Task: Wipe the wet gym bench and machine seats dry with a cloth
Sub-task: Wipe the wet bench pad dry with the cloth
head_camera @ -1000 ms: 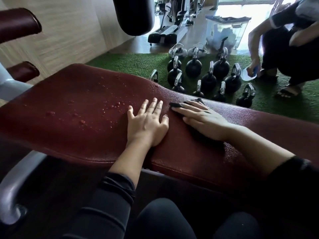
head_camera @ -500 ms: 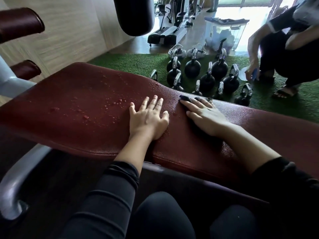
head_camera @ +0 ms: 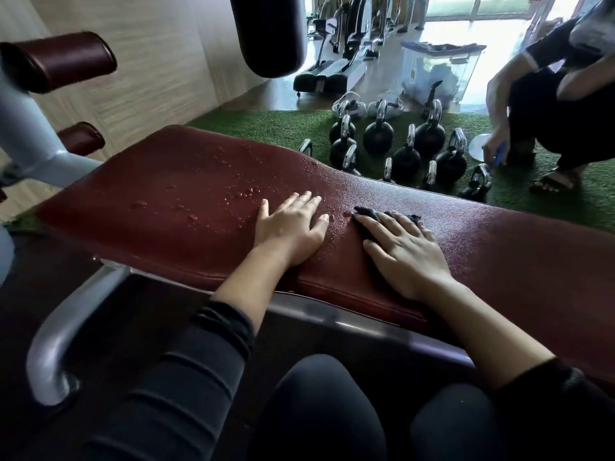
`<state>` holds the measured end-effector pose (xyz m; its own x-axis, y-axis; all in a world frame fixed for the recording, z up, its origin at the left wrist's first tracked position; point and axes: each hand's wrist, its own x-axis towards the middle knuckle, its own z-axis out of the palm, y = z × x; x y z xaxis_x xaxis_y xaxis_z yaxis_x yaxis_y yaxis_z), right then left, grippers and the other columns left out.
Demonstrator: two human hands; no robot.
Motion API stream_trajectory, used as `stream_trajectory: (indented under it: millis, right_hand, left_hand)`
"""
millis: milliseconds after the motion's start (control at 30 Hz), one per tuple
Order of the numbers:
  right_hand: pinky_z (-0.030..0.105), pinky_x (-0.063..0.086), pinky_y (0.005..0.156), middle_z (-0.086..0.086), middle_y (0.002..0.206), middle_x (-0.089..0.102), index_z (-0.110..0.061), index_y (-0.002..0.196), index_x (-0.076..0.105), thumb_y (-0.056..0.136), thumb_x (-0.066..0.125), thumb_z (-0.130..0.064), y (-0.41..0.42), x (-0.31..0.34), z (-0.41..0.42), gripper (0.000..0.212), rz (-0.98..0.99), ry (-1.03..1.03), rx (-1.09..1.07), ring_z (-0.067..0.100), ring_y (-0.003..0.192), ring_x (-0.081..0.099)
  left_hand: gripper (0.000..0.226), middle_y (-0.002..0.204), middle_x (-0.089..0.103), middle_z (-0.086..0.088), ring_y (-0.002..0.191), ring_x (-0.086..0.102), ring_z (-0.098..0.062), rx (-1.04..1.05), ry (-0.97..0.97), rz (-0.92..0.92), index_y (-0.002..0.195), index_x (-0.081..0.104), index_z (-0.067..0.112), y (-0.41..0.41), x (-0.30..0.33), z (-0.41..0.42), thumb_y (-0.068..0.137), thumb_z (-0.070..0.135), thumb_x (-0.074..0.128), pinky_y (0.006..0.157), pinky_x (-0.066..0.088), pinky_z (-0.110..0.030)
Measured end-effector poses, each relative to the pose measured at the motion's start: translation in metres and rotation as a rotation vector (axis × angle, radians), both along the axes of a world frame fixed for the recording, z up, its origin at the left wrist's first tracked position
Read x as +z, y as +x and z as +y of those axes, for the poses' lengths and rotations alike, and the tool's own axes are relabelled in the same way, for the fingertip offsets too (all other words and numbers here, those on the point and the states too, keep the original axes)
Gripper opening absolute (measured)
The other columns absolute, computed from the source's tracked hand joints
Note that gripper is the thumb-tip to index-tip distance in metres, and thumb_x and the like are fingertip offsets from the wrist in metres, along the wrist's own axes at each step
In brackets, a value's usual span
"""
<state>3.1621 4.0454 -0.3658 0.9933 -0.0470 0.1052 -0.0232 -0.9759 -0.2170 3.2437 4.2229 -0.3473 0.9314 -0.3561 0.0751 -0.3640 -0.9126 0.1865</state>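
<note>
Dark, soft and limp, the cloth (head_camera: 386, 217) lies on the bench (head_camera: 173, 194) under our flat right hand (head_camera: 404, 252), so we would press rather than pinch it, our left hand (head_camera: 289, 232) spread bare just beside, steadying the slick pad.

**Wet red bench**

The bench (head_camera: 173, 181) has a dark red padded top on a grey metal frame (head_camera: 63, 331). Water drops (head_camera: 244, 193) bead on its middle. The left hand (head_camera: 289, 227) lies flat on the pad, fingers straight. Just beside it, the right hand (head_camera: 404, 251) presses a dark cloth (head_camera: 367, 215) flat against the pad, the cloth showing past the fingertips.
</note>
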Motion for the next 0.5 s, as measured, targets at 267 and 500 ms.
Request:
stream_trajectory:
  millis: [267, 500]
  right_hand:
    - [0.038, 0.003, 0.118, -0.018, 0.156, 0.008, -0.051, 0.143, 0.009, 0.097, 0.024, -0.048, 0.004, -0.001, -0.001, 0.049, 0.02, 0.01, -0.007, 0.009, 0.145, 0.003]
    - [0.042, -0.002, 0.118, -0.015, 0.157, 0.006, -0.043, 0.147, 0.013, 0.098, 0.023, -0.043, 0.063, 0.006, 0.023, 0.05, 0.081, 0.079, -0.044, 0.014, 0.146, 0.001]
  left_hand:
    - [0.054, 0.16, 0.003, 0.019, 0.148, 0.0, -0.005, 0.064, 0.143, -0.019, 0.149, 0.01, 0.05, -0.002, -0.003, 0.06, 0.097, 0.06, 0.02, 0.119, -0.004, -0.05]
    - [0.049, 0.159, 0.011, 0.021, 0.147, 0.007, -0.004, 0.076, 0.076, -0.072, 0.147, 0.021, 0.051, -0.001, -0.007, 0.059, 0.099, 0.054, 0.025, 0.118, 0.0, -0.049]
